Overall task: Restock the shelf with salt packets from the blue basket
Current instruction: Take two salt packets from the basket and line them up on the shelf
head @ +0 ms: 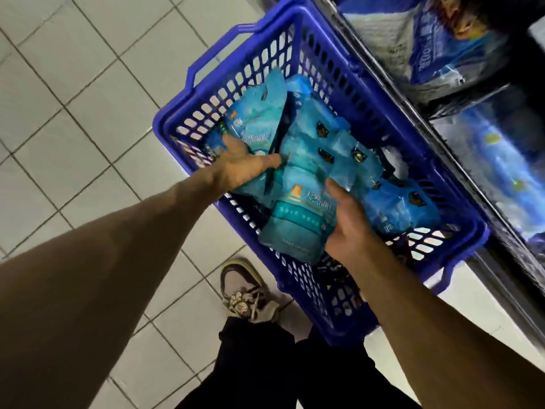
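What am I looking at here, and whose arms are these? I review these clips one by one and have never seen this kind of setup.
No machine here: a person wears a camera on the head, looking down at their own bare arms. On the pale tiled floor stands a blue perforated plastic basket with turquoise salt packets inside. The left hand rests its grip on a turquoise packet at the far side; the right hand holds the edge of the large turquoise packet nearest the person. On the right is the dark shelf, blurred, with blue packets already on it. Below, a shoe.
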### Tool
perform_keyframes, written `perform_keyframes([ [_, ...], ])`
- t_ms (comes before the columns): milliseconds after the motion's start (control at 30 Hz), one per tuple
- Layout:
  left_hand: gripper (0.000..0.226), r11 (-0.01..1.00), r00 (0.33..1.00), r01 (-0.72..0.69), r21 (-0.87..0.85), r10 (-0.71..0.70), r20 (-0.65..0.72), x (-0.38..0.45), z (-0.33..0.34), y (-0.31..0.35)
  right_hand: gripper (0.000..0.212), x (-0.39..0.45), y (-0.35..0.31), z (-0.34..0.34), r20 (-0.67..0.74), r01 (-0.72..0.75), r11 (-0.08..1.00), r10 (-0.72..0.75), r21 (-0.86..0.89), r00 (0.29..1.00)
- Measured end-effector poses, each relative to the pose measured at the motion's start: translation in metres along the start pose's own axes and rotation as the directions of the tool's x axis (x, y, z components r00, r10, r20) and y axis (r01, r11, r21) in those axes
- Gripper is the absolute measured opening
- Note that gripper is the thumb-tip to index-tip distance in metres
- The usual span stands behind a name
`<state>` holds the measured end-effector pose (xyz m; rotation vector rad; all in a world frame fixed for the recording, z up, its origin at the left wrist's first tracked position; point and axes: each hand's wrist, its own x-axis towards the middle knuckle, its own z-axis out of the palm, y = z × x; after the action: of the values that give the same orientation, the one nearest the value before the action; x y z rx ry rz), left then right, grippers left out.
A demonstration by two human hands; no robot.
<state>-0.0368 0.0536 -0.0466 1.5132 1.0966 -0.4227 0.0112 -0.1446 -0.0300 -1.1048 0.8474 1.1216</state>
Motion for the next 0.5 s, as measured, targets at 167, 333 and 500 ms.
perform_keyframes([
  [167,0.035,0.989,0.999,0.004,-0.148,-0.009,-0.036,-0.027,0.003,0.003,0.049,-0.025,0.004,-0.047,0.105,-0.11,0.98,0.128,-0.165,0.986],
  [333,0.046,0.895,0.995,0.073,-0.439,-0.035,0.093,-0.109,-0.017,0.009,0.06,-0.074,0.009,-0.06,0.248,-0.183,0.972,0.215,-0.147,0.945],
  [500,0.062,0.795,0.997,0.007,-0.606,0.04,0.064,-0.208,-0.025,0.023,0.044,-0.138,-0.006,-0.061,0.227,-0.197,0.938,0.266,-0.285,0.937],
])
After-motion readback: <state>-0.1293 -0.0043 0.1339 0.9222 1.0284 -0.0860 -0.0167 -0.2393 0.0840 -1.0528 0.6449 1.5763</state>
